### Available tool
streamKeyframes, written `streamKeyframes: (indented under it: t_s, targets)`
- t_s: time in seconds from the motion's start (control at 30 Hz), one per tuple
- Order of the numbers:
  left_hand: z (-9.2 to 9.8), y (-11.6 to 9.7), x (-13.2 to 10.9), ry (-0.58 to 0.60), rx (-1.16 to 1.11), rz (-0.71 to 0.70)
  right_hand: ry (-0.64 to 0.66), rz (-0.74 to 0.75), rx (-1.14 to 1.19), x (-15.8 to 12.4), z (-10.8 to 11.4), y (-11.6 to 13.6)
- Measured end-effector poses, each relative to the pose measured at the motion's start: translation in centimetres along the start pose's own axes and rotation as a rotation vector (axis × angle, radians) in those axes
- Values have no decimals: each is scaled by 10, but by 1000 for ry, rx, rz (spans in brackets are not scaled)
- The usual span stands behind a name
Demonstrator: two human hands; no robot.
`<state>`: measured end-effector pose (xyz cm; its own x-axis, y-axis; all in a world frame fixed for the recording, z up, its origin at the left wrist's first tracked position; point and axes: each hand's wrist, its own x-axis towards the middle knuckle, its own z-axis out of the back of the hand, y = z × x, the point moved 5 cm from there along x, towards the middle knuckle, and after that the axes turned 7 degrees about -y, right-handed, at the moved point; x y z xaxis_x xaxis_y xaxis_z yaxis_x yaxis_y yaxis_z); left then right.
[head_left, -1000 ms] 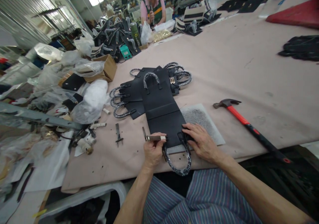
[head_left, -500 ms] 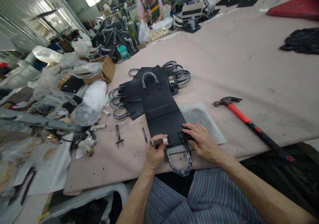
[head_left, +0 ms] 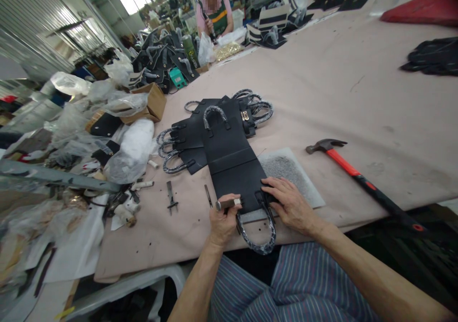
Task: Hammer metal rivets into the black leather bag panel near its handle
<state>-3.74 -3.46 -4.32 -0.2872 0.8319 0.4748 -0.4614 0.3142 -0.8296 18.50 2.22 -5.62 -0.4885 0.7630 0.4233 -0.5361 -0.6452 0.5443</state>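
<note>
My left hand (head_left: 222, 223) is closed around a metal punch (head_left: 229, 203), its toothed end against a black bag panel (head_left: 234, 176) near the lower edge. My right hand (head_left: 290, 205) lies open, fingers spread on the panel's right corner beside the handle tab. A plastic-wrapped handle (head_left: 263, 249) hangs from this near edge, between my hands. Another wrapped handle (head_left: 214, 109) stands at the panel's far end. Beneath the panel's right side shows a pale, speckled board (head_left: 291, 174).
A claw hammer (head_left: 352, 171) with a red and black grip lies to the right. At left are a pronged metal tool (head_left: 171, 197) and a thin metal rod (head_left: 208, 196). More black bag pieces (head_left: 189, 133) lie beyond. A co-worker (head_left: 216, 14) sits across the table.
My hands, the punch and the panel hold their places. The co-worker's hand and the dark tool in it have shifted slightly. The view has tilted a little.
</note>
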Motion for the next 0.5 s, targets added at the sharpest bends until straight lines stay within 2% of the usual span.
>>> streamKeyframes:
  t_s: [0.5]
  targets:
    - [0, -3, 2, 14, 34, 6, -13, -10, 21, 1, 2, 2]
